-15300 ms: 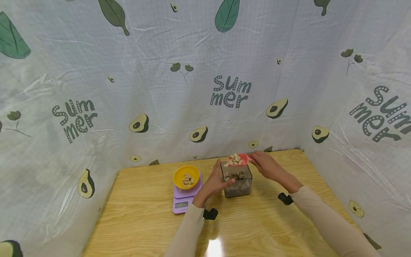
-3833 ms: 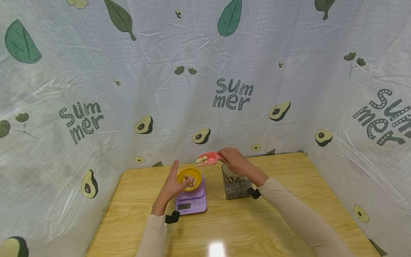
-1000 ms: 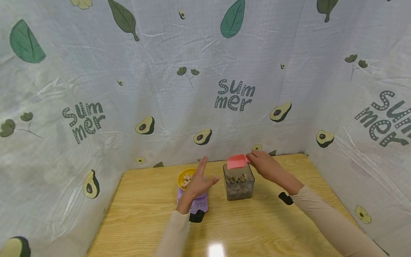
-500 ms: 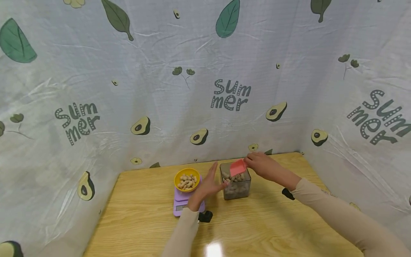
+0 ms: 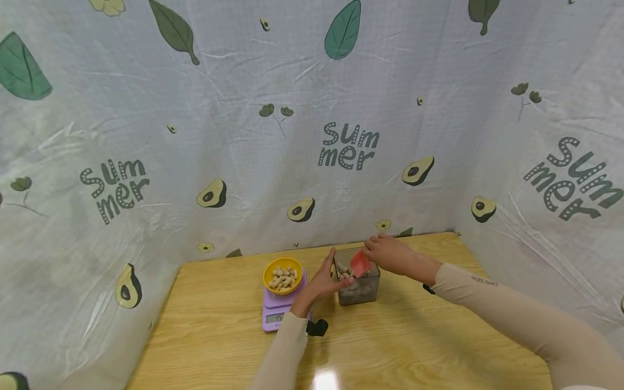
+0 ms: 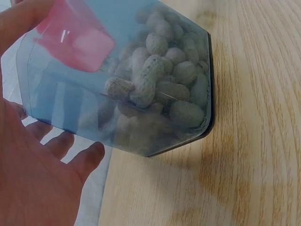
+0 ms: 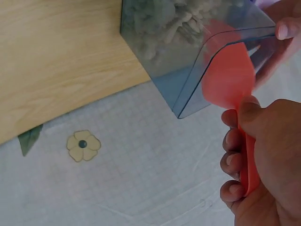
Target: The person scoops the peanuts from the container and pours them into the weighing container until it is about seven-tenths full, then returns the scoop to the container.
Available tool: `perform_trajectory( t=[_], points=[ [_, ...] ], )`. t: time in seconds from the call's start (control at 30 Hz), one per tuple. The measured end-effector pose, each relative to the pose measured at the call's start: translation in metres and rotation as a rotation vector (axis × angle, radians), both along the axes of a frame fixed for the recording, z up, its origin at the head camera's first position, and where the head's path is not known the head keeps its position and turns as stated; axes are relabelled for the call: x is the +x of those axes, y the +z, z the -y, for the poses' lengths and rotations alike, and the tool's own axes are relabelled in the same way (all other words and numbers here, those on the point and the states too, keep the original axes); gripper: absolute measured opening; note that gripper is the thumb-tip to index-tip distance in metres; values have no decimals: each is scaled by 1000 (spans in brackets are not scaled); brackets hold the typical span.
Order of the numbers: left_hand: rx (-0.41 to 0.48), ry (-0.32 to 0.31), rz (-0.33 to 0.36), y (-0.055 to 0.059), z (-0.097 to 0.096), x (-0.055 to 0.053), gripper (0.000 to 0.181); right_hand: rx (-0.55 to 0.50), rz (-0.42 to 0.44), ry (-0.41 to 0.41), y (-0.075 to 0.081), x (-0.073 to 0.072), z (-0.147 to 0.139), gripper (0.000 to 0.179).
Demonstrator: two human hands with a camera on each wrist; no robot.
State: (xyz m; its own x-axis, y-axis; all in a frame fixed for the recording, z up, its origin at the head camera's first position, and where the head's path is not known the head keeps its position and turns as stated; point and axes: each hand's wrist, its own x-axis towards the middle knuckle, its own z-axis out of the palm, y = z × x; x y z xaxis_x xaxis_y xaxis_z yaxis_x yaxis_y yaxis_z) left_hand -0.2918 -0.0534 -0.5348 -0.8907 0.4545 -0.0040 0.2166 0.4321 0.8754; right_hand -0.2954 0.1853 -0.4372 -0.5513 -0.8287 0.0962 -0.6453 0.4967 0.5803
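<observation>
My right hand [image 5: 394,255] holds a pink scoop [image 5: 360,264] by its handle, fingers curled round it in the right wrist view. The scoop's blade tilts down inside a clear grey plastic container [image 5: 358,295]. Unshelled peanuts [image 6: 146,80] lie in the container's lower part. At the container's left side, my left hand [image 5: 322,283] grips it, thumb at the near rim and fingers along the wall. Further left, a yellow bowl [image 5: 279,263] with several peanuts [image 5: 284,279] sits on a purple kitchen scale [image 5: 273,301], whose display is partly hidden by my left arm.
All of this stands on a wooden table [image 5: 219,319], near its back edge. A white patterned sheet [image 5: 244,162] hangs behind the table and along both sides.
Since the earlier frames, the bowl holds more peanuts. My left hand has moved right from the bowl to the container. The scoop has gone from above the bowl down into the container.
</observation>
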Motion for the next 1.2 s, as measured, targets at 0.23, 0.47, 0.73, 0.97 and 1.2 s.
perform_trajectory(
  t=[0.23, 0.47, 0.73, 0.97, 1.2],
  points=[
    [48, -27, 12, 1, 1, 0, 112, 65, -40, -12, -3, -2, 6, 19],
    [11, -18, 10, 0, 2, 0, 112, 145, -27, -39, -10, -7, 11, 23],
    [-6, -9, -12, 1, 2, -1, 112, 116, 40, -22, -33, -16, 13, 25],
    [-17, 3, -18, 5, 4, -1, 112, 50, 121, -22, -33, -16, 14, 18],
    [-17, -11, -35, 3, 2, 1, 115, -23, 187, 21, -38, -18, 17, 13]
  ],
)
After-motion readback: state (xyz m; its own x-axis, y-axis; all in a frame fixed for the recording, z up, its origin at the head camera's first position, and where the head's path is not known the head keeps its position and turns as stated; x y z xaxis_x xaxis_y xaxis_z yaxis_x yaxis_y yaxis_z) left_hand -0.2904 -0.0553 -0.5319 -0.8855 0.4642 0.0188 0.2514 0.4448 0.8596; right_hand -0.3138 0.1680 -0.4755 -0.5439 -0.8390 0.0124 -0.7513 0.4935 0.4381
